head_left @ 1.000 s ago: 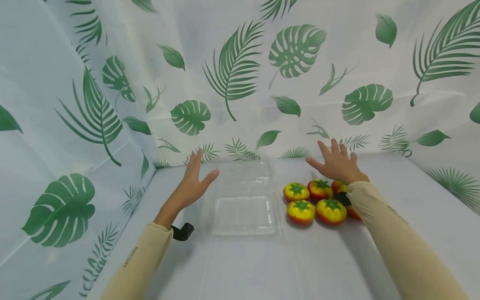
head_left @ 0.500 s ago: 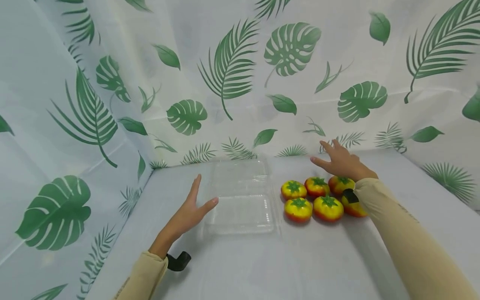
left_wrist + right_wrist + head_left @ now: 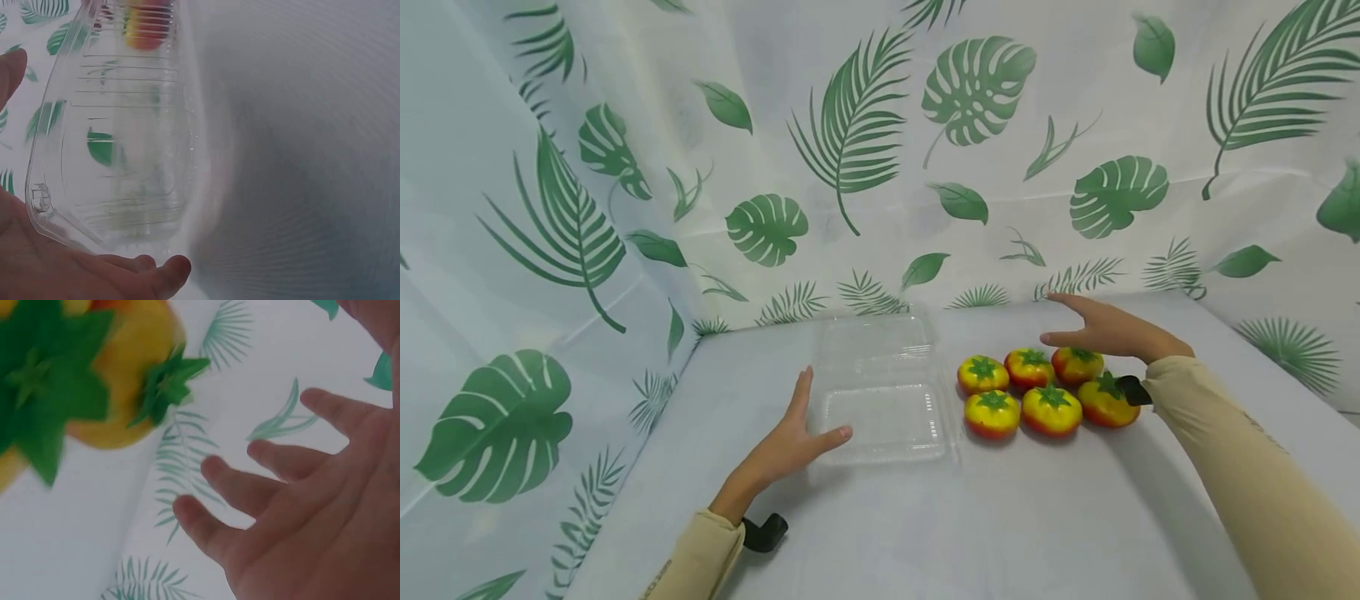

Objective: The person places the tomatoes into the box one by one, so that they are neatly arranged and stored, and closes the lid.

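A clear plastic clamshell box (image 3: 880, 421) lies opened flat on the table, its lid (image 3: 872, 343) towards the back. My left hand (image 3: 790, 446) is at the box's left side, thumb spread from straight fingers. In the left wrist view, the fingertips (image 3: 172, 275) appear right at the box's end. To the right of the box, several yellow-and-red persimmon-like fruits (image 3: 1051, 412) with green leafy tops sit in two rows. Over the back right fruit (image 3: 1077, 364) hovers my right hand (image 3: 1108, 327), fingers extended and holding nothing. The right wrist view shows its fingers spread.
A white cloth-like sheet with green leaf prints (image 3: 977, 92) walls the back and sides. The pale table (image 3: 1000, 525) runs up to it. Black wrist mounts (image 3: 765, 533) stick out below both sleeves.
My left hand has come down and nearer to the front, beside the box. The right hand has shifted right and turned more sideways above the fruits, uncovering the right-hand ones. The box stays put.
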Demonstrator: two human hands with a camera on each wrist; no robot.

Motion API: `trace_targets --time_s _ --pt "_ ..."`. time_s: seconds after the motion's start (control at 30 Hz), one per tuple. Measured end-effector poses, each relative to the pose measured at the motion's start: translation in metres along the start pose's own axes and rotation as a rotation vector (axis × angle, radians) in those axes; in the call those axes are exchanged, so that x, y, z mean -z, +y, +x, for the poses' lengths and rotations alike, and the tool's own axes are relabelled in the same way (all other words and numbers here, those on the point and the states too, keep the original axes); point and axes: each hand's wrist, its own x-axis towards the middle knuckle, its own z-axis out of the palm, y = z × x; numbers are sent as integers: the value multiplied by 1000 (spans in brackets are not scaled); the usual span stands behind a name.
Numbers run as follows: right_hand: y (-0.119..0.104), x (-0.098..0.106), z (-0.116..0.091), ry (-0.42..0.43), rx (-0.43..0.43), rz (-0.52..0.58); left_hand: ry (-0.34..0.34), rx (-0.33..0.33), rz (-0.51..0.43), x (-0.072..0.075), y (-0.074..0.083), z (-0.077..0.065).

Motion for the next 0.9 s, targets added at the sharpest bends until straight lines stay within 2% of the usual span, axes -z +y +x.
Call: trace_targets --time_s 0.23,0.47,0.7,0.9 --pt "13 2 -13 -44 1 -30 9 -11 43 -1 0 0" --pt "25 -2 -21 -91 -8 3 14 -28 59 -2 0 0" --pt "37 -10 -22 -141 -29 11 13 -20 64 -4 -3 0" --pt "41 -15 -17 -146 -38 -22 20 -30 73 -4 -4 0"
